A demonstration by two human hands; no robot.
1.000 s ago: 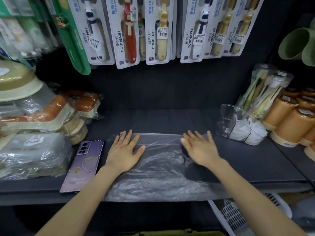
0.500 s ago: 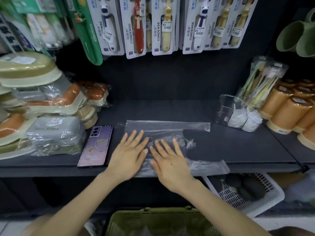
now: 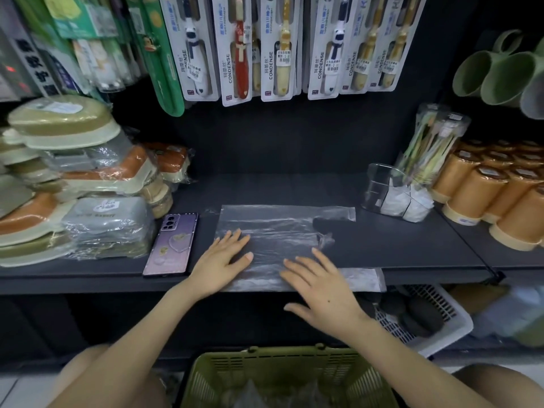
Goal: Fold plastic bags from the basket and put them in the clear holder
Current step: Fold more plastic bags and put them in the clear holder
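The plastic bag [image 3: 279, 228] lies flat just right of the phone [image 3: 172, 245]. My left hand [image 3: 219, 260] presses it, fingers straight, holding nothing. My right hand [image 3: 321, 287], also flat and open, is over the bag's front edge, farther from the phone.

Purple phone [image 3: 172, 244] on shelf [image 3: 412, 245]; toothbrush packs [image 3: 282, 48] above.

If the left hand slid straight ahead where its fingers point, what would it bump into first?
The left hand would cross only the plastic bag under it, then bare shelf; the way looks free to the dark back wall, I think.
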